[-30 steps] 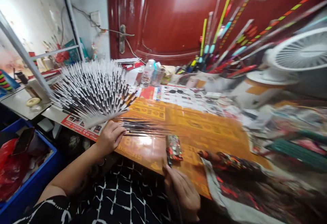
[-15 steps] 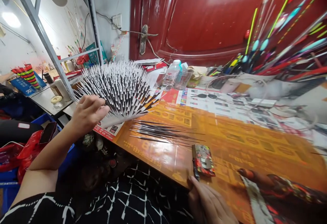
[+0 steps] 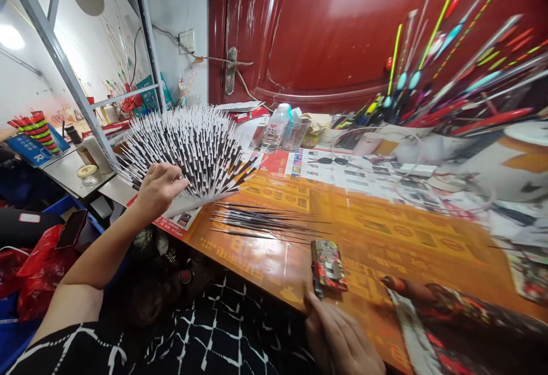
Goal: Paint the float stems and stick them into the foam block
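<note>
My left hand (image 3: pixel 160 189) is closed in a pinch at the front left of a dense fan of white-tipped dark sticks (image 3: pixel 192 146); what its fingers hold is too small to make out. At the front edge of the orange-covered table (image 3: pixel 368 221), my right hand (image 3: pixel 342 335) has its fingers pressed together, and whatever lies under them is hidden. Just beyond its fingertips sits a small paint-stained block (image 3: pixel 329 265) with a dark strip along its left side. Several thin dark sticks (image 3: pixel 261 221) lie loosely between the fan and the block.
A stained dark tool (image 3: pixel 411 290) rests on a cloth (image 3: pixel 406 323) at the right. Behind stand a plastic bottle (image 3: pixel 276 126) and tubs of colourful floats (image 3: pixel 413 81). A metal rack post (image 3: pixel 71 61) rises at left, above a red bag (image 3: pixel 43 272).
The whole view has shifted, so the table items sit further left. My left hand has moved rightward against the stick fan. My right hand stays beside the block.
</note>
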`<state>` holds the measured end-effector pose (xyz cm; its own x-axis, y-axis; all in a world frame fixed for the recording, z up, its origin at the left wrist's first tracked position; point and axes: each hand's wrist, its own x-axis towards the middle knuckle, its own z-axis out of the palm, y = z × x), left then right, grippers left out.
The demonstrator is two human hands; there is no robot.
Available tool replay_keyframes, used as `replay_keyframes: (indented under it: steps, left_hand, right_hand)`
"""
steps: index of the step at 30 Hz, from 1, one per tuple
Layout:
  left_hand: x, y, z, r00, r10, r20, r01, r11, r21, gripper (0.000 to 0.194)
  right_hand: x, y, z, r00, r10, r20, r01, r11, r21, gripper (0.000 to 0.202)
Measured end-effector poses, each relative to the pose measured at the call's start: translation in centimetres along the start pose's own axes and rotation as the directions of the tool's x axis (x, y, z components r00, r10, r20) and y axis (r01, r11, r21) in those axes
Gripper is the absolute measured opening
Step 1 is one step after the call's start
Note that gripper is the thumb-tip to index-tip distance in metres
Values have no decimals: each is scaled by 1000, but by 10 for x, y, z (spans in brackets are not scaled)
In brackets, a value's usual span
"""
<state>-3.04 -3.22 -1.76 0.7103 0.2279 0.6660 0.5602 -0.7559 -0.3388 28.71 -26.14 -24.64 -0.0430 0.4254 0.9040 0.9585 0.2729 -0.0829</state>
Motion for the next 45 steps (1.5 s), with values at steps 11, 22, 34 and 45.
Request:
replay_keyframes:
  steps: [11,22,34,45]
  left_hand:
    - [-44,98,67,990,-121,72,139,920,-366,15]
    - [-47,95,134,968,-163,189,229,881,-413,11]
    - [-37,63,116,991,-104,89,133,879,-458,10]
    - [-1,104,135,999,32,-2,-26,780,-625,8]
  right_hand:
    - [2,-4,6,997,65,-36,-64,998,26,61]
    - [12,-9,5,990,134,-54,-128,987,99,61]
    - [30,4,-18,989,107,-97,-107,994,5,58]
    - [47,17,-5,937,324,-129,-333,941,-54,53]
